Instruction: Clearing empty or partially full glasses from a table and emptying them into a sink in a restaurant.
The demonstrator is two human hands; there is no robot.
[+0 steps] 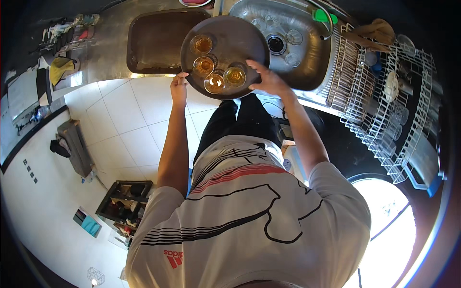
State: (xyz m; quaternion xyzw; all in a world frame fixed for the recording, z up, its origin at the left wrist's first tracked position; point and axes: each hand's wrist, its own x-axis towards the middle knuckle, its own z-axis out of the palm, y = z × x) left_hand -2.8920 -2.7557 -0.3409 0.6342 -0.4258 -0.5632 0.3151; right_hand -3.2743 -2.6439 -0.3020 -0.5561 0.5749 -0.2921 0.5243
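A round dark serving tray is in front of my body at the edge of the steel sink counter. On it, toward its left and near side, stand several small clear glasses holding amber liquid, among them a yellower glass closest to my right hand. My left hand grips the tray's left rim between thumb and fingers. Over the right rim, my right hand has its thumb and fingers spread and holds no glass. Whether its palm touches the rim cannot be made out.
Several empty clear glasses lie in the right sink basin around its drain. A curved faucet and a green object are behind it. Left is a dark rectangular basin. A white wire dish rack with dishes stands right.
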